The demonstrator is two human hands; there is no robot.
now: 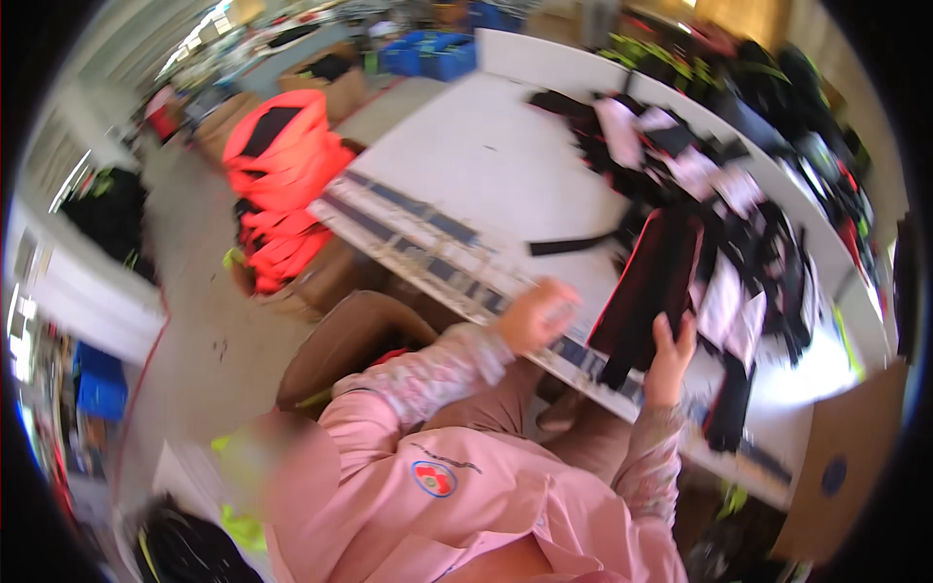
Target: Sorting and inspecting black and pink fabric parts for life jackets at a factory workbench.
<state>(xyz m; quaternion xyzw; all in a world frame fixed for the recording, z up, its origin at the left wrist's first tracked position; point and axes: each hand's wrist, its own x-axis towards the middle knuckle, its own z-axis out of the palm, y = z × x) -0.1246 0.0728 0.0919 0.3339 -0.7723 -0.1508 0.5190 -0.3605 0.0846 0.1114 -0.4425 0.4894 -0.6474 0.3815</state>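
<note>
A long black fabric piece with red edging (649,282) lies on the white table (457,136), toward its near right side. My right hand (671,355) is at the near right edge of this piece, thumb and fingers apart; whether it touches the cloth is hard to tell. To the left, my left hand (541,316) hovers over the table's front edge with its fingers bent. Motion blurs those fingers, and nothing can be made out in them. A narrow black strap (571,245) sticks out leftward from the pile beyond the black piece.
Black straps and pale pink-white pieces form a long pile (719,185) along the table's right side. Bright orange fabric bundles (287,175) are stacked left of the table. A cardboard sheet (841,466) stands at the right corner. Blue bins (428,55) sit farther back.
</note>
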